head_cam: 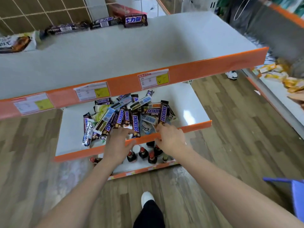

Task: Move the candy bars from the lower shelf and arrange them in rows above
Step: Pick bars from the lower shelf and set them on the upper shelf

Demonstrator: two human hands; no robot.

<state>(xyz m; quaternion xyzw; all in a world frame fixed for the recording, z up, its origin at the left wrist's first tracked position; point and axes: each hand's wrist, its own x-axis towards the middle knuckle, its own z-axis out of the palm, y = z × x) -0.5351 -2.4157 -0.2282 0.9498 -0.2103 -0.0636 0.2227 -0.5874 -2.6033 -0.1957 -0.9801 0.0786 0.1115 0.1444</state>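
Nearest: a white shoe and a dark trouser leg on the wood-plank floor; a blue basket at the right edge.

Both forearms reach forward over the orange front lip of the lower shelf. Left hand lies palm down, fingers into the near edge of the pile of candy bars; its fingertips are hidden among the wrappers, so cannot tell whether it pinches one. Right hand is at the pile's right edge, fingers bent, fingertips touching the lower end of a Snickers bar that stands on a slant; whether this grip has closed is unclear.

The pile is a loose heap, mostly brown Snickers mixed with pale and silver wrappers, mid-shelf. Under it, a bottom shelf holds dark bottles with red caps.

Above, the upper shelf has price tags on its orange lip. Along its back edge lies a row of bars end to end, a brown Snickers pack at its right end.
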